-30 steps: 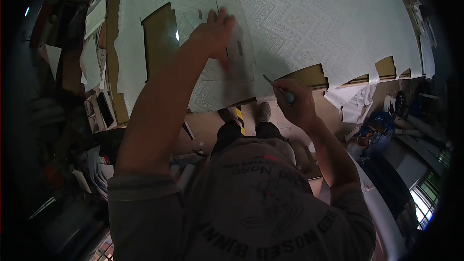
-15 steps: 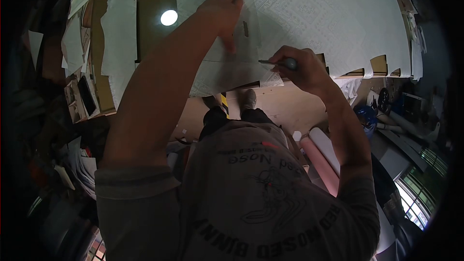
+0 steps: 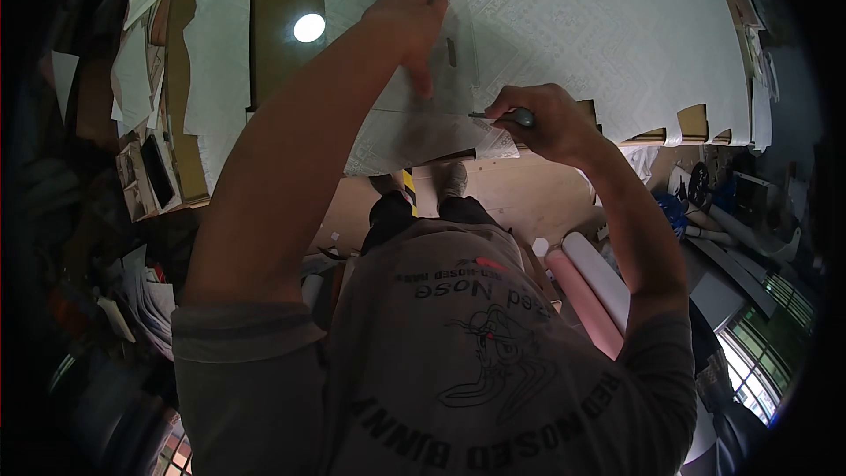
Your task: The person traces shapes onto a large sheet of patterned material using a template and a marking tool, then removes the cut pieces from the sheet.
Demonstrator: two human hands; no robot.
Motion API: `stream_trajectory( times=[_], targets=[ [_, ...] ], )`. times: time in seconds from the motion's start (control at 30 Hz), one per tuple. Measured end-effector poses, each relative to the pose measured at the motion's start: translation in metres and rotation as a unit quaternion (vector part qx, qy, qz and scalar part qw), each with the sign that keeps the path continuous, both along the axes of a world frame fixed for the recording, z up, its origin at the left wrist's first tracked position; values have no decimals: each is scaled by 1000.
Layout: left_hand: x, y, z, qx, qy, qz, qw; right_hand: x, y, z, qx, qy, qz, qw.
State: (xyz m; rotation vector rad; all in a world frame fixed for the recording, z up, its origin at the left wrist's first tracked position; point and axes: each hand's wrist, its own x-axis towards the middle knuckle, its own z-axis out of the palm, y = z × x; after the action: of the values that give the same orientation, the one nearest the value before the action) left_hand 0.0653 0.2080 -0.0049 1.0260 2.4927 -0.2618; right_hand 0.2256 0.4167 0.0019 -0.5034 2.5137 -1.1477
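Observation:
My left hand point(image 3: 410, 22) lies with its fingers spread on a clear, see-through template point(image 3: 463, 18), pressing it against the pale patterned sheet material point(image 3: 546, 26). Narrow dark slots show in the template. In my right hand point(image 3: 555, 128) is a small knife point(image 3: 523, 117) with a rounded grey handle, my fingers wrapped around it. Its thin blade points left, with the tip by the template's lower right corner. Whether the tip touches the material cannot be made out. A thin dark line runs left from near the tip.
A rectangular cut-out point(image 3: 286, 35) at left bares the brown board, with a bright round light spot at its edge. More notches point(image 3: 693, 121) line the near edge at right. Rolls of material point(image 3: 586, 295) stand below the table. Paper scraps and a dark phone-like object point(image 3: 159, 174) are at left.
My right hand has shifted slightly, and the knife handle now sits more hidden behind my fingers. My left hand stays on the template; the whole view has moved a little.

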Motion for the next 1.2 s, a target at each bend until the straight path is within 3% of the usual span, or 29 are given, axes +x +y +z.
stream_trajectory(
  times=[0.17,0.27,0.37,0.47,0.53,0.67,0.77,0.83,0.93,1.2],
  targets=[
    [1,2,0,-9,4,1,1000,8,-16,-46,-101,65,-26,992],
    [-2,3,-5,-17,9,-6,1000,-4,-103,-72,-156,130,-63,977],
    [0,3,5,-24,-4,-11,1000,-15,-170,-65,-136,195,-77,968],
    [-1,3,4,-21,-4,-11,1000,8,-168,-39,-96,169,-75,978],
    [-2,4,4,-22,0,-8,1000,27,-129,-37,-115,90,-14,989],
    [0,2,3,-15,2,-13,1000,50,-78,-52,-157,133,-52,977],
    [-1,2,0,-16,7,-14,1000,62,-56,-46,-170,160,-148,961],
    [-2,1,2,-13,4,-17,1000,73,-51,-40,-147,92,-260,950],
    [-2,2,1,-11,-1,-28,1000,85,-59,-39,-111,110,-354,922],
    [-10,1,-7,-8,6,-77,997,85,-111,-31,-34,107,-532,839]
  ],
)
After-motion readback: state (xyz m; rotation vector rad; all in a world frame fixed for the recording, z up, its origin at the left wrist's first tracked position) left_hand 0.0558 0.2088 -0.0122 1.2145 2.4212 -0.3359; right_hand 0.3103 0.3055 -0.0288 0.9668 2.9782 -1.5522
